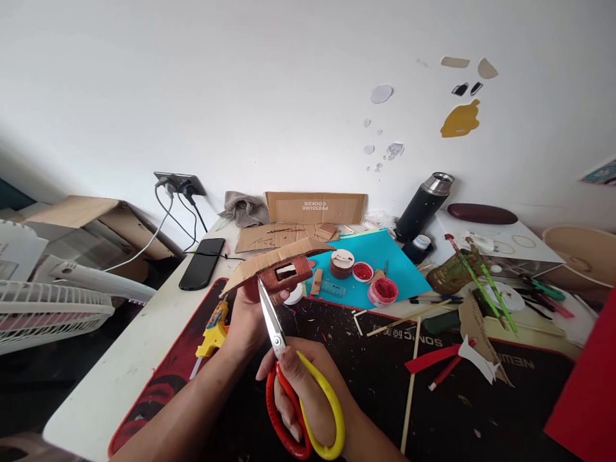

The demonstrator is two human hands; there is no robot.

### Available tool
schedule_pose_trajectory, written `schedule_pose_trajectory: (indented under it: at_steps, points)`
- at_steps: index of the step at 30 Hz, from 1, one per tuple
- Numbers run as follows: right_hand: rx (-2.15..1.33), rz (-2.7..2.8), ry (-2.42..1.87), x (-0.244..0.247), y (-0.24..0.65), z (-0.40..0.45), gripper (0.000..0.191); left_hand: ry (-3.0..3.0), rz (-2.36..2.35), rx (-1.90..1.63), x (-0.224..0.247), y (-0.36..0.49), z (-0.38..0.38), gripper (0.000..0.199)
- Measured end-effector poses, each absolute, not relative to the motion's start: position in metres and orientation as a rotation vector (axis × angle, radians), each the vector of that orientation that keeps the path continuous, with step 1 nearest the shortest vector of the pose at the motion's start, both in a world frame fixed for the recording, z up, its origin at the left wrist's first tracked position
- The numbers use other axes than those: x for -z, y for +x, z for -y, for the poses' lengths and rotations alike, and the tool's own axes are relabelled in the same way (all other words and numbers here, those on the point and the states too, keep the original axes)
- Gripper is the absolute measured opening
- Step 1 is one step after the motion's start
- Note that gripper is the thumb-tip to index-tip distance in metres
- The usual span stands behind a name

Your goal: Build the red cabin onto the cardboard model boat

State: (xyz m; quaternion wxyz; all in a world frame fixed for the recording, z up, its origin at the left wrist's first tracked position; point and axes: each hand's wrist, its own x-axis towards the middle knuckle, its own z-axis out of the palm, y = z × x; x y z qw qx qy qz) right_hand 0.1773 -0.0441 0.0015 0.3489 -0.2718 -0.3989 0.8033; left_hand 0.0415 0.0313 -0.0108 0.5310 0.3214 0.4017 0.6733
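Note:
A small cardboard model (298,267) with a flat tan cardboard flap and a reddish-brown body with a rectangular opening is held up over the desk mat. My left hand (250,321) grips it from below, fingers partly hidden behind it. My right hand (308,378) is wrapped round the red and yellow handles of a pair of scissors (275,324). The blades look nearly closed, and their tip is at the model's left part, by the flap's lower edge. A yellow glue gun (214,330) lies just left of my left forearm.
Behind the hands are paint jars (382,290) on blue paper (404,263) and cardboard pieces. A black phone (202,263) lies left. Right are a black flask (423,205), a brush jar (445,276), wooden sticks (411,385), and red paper (587,378).

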Motion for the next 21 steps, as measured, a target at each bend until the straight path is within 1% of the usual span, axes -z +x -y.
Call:
schedule_pose_trajectory:
  at_steps: [8,12,14,21]
  points:
    - [-2.112,0.956,-0.722,-0.005,0.175,0.049,0.068,0.793,-1.007,-1.583,0.007,0.044,-0.031,0.057]
    - [-2.123,0.974,-0.719,-0.001,0.177,0.048,0.066,0.804,-0.999,-1.567,0.009,0.043,-0.030,0.058]
    - [-2.121,0.994,-0.707,0.000,0.177,0.047,0.069,0.800,-0.993,-1.561,0.010,0.043,-0.030,0.057]
    - [-2.162,1.019,-0.603,0.007,0.176,0.043,0.092,0.794,-0.987,-1.593,0.011,0.042,-0.029,0.048]
